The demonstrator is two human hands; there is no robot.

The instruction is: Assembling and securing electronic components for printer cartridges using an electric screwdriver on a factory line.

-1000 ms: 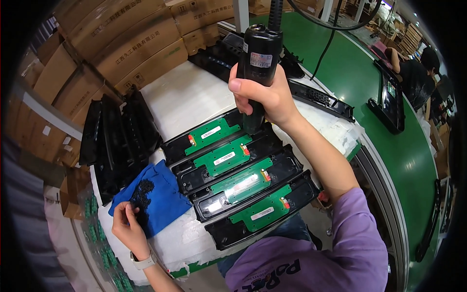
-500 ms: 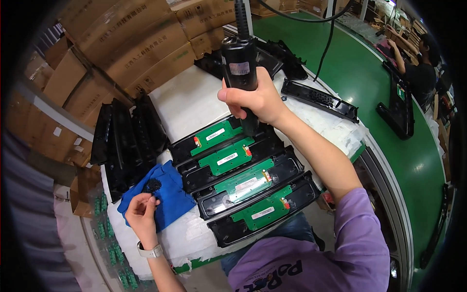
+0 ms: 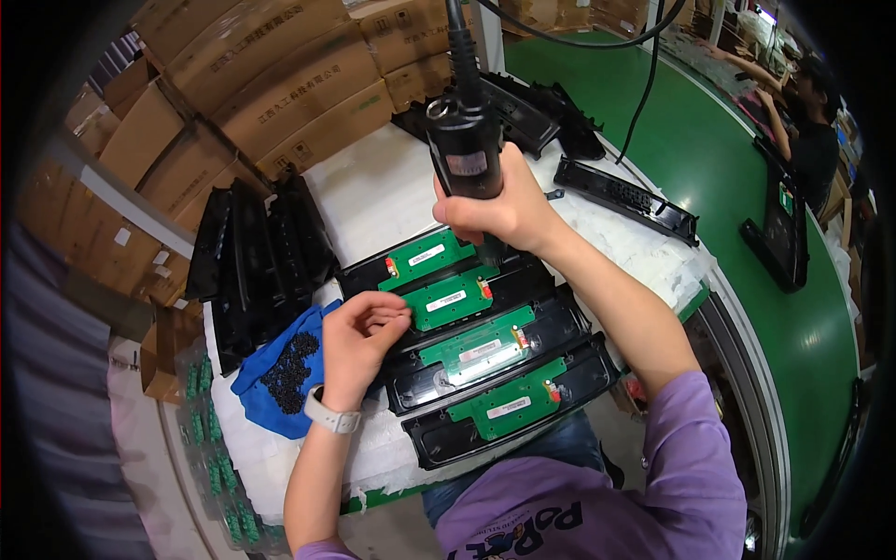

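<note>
My right hand (image 3: 505, 207) is wrapped round a black electric screwdriver (image 3: 464, 149), held upright with its lower end over the far black panels. My left hand (image 3: 362, 338) is closed, thumb and fingertips together, at the left end of a green circuit board (image 3: 452, 301). What it pinches, if anything, is hidden. Several long black plastic housings (image 3: 418, 390) lie side by side in front of me, each with a green board, a white label and a small red-and-white connector. Left of them, a pile of small black screws (image 3: 291, 371) rests on a blue cloth (image 3: 259, 381).
More black housings (image 3: 250, 252) stand stacked at the left, and others (image 3: 523, 117) lie at the back. A single black housing (image 3: 627, 199) is at the right edge. Cardboard boxes (image 3: 289, 79) rise behind. Beyond the green belt (image 3: 686, 140) a person (image 3: 810, 117) works.
My left hand has left the screw pile and moved right, over to a circuit board. My right hand and the screwdriver have shifted slightly down in view.
</note>
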